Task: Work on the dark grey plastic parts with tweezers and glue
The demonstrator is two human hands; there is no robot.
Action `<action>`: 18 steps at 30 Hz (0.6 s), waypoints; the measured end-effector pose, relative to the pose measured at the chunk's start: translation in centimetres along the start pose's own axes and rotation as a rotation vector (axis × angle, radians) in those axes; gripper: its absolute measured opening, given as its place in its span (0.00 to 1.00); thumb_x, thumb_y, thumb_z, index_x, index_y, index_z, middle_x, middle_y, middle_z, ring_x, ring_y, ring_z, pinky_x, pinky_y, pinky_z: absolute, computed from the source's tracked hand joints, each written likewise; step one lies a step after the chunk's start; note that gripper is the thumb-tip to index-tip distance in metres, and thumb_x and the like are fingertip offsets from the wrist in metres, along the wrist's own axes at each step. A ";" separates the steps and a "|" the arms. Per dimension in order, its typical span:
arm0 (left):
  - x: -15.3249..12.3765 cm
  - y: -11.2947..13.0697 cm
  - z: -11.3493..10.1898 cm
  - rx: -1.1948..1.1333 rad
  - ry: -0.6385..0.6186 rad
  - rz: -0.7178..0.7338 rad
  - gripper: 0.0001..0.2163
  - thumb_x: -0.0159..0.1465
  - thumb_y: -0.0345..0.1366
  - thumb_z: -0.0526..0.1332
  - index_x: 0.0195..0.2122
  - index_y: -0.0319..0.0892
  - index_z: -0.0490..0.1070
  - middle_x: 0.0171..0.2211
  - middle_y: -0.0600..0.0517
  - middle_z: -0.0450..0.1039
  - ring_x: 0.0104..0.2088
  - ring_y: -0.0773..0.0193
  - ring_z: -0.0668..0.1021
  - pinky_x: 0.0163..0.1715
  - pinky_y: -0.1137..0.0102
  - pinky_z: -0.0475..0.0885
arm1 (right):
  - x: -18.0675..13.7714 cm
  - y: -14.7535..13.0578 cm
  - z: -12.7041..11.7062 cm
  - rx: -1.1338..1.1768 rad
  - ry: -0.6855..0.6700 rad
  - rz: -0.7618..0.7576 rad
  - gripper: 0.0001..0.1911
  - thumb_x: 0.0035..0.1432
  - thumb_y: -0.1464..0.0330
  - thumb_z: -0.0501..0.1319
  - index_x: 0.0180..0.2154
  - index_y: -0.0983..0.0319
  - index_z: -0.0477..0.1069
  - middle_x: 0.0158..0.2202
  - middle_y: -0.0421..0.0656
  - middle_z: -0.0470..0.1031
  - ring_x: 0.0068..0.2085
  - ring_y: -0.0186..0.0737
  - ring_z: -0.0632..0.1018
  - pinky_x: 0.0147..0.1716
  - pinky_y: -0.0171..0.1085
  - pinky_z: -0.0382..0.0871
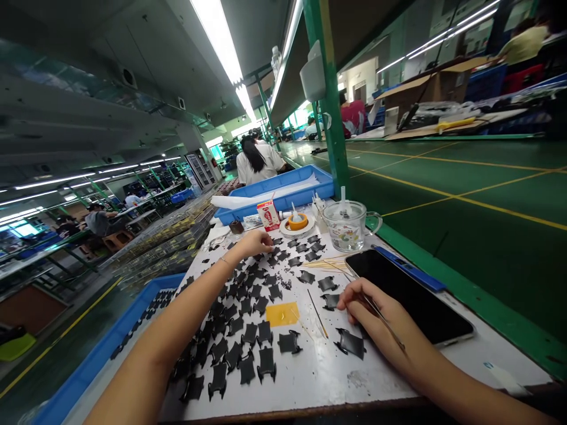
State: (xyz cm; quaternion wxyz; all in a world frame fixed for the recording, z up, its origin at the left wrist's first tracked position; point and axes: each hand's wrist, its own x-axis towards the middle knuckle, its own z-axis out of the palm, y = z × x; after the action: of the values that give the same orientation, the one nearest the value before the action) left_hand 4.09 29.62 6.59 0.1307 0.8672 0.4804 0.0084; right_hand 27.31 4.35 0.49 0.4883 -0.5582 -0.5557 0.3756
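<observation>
My left hand [257, 243] reaches over the far part of the table, its fingers curled down among small black plastic parts [250, 333]; what the fingertips hold, if anything, is hidden. Thin metal tweezers [371, 306] lie in my right hand [370, 304], slanting across the palm. The fingertips of that hand are at a curved black part [331, 301], and I cannot tell whether they grip it. Another black part [351, 343] lies just nearer to me. Between the hands are a yellow sheet [282, 314] and a thin dark stick [317, 313].
Right of centre lie wooden sticks [325, 265], a large phone [407, 295] and a blue tool [410, 268]. Behind them stand a glass mug [345, 227], a tape roll [297, 222], a red-white box [268, 216] and a blue tray [283, 188]. A person [259, 159] sits beyond.
</observation>
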 end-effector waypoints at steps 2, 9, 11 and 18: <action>0.3 -0.2 0.9 0.004 -0.004 0.001 0.14 0.69 0.41 0.63 0.51 0.39 0.71 0.50 0.46 0.73 0.46 0.56 0.78 0.46 0.57 0.77 | 0.1 0.2 0.0 -0.007 -0.002 -0.005 0.10 0.61 0.61 0.53 0.34 0.58 0.68 0.26 0.38 0.68 0.30 0.39 0.70 0.31 0.38 0.63; 1.3 -2.1 0.7 -0.002 -0.052 -0.008 0.14 0.70 0.41 0.63 0.52 0.40 0.71 0.51 0.46 0.73 0.47 0.55 0.78 0.46 0.57 0.77 | 0.2 0.4 0.0 -0.018 0.000 -0.002 0.09 0.62 0.61 0.53 0.34 0.58 0.68 0.26 0.38 0.69 0.29 0.39 0.71 0.32 0.38 0.64; 1.1 -2.8 0.5 -0.006 -0.062 -0.013 0.13 0.70 0.41 0.62 0.52 0.40 0.72 0.51 0.46 0.73 0.47 0.55 0.78 0.47 0.57 0.77 | 0.2 0.4 0.0 -0.022 -0.007 -0.002 0.09 0.62 0.61 0.53 0.34 0.58 0.68 0.26 0.38 0.70 0.29 0.39 0.71 0.32 0.38 0.64; -0.4 -5.7 -1.2 -0.048 -0.067 -0.040 0.13 0.70 0.42 0.62 0.51 0.40 0.72 0.50 0.47 0.73 0.45 0.56 0.78 0.45 0.59 0.77 | 0.0 0.4 -0.2 -0.048 -0.004 -0.012 0.09 0.61 0.60 0.53 0.34 0.57 0.67 0.25 0.37 0.69 0.29 0.39 0.70 0.31 0.38 0.64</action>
State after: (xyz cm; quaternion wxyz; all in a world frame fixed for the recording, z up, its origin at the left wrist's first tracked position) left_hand -1.05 32.43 6.46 0.1674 0.8539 0.4927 -0.0116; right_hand 27.60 4.34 0.15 0.4760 -0.5657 -0.5689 0.3603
